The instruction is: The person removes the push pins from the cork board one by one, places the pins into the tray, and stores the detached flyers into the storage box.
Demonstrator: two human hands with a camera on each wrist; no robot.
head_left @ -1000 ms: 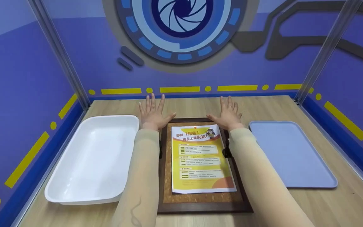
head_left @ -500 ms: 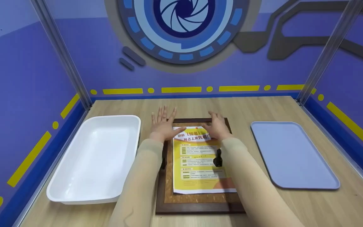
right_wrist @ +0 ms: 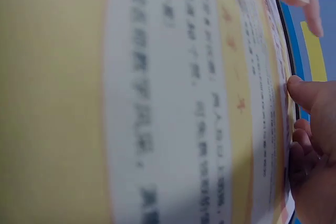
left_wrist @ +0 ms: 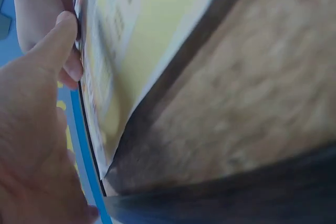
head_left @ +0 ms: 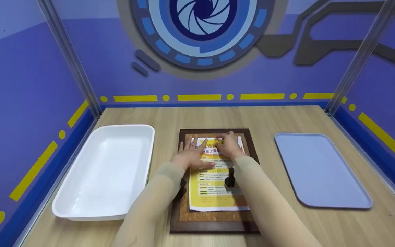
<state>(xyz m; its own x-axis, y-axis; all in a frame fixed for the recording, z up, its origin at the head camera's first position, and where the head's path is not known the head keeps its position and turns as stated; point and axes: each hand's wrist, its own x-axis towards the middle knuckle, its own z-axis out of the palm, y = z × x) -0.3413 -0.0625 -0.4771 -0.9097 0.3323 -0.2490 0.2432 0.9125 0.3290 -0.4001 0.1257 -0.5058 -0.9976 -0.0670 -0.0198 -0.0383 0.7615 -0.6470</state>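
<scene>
A yellow poster (head_left: 207,188) is lying inside the brown frame of a cork board (head_left: 214,227), and its large Chinese heading is showing only in pieces: "报" and "占上" are peeking out between the 2 hands, with the remaining characters being covered. Smaller lines of print are running down the sheet, blurring beyond reading even in the right wrist view.

The left hand (head_left: 194,156) is spreading over the upper left part of the board, its fingers released and fanning out above the poster. The right hand (head_left: 230,144) is working at the board's upper right, its fingers bending near the poster's top edge; I cannot tell whether they are grasping anything.

Cork is showing as a margin around the poster, and in the left wrist view a dark shadow is running along the sheet's edge. To the left of the board, a white tub (head_left: 106,171) is standing near, leaving a narrow strip of bench (head_left: 269,120); to its right, a blue-grey tray (head_left: 322,169) is lying beyond a wider strip. More bench is stretching behind the board toward the purple wall (head_left: 91,65).

Compared with 1.0 s ago, both hands are sitting lower and closer together, no longer reaching past the board's far edge, and the right fingers are bending instead of spreading.
</scene>
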